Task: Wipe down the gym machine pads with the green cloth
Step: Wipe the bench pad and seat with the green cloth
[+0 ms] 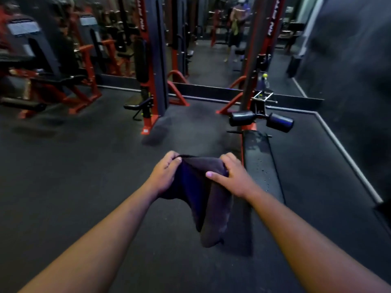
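**Both hands hold the cloth in front of the bench pad**

The left hand [164,173] and the right hand [231,175] hold one cloth [206,197] between them, above the dark floor [74,187]. Each grip is pressed together on the cloth's upper edge: the left fingers curl over the left corner, and the right thumb and fingers pinch the right side. The cloth looks dark purple-grey in this light, not clearly green. It is folded lengthwise and hangs down from the hands, its lower end loose in the air and tilted toward the right.

Just to the right of the right hand runs a long black bench pad [261,163], spotted with small pale droplets or marks. The cloth does not touch it. At the far end of the pad two black roller pads [279,122] stick out sideways from a red and black upright frame [254,60].

A second red and black column [155,60] stands on the floor to the left of that frame. Behind both is a wall mirror [211,49], which shows a blurred figure holding a cloth. More red machines [53,81] stand at the far left, blurred.
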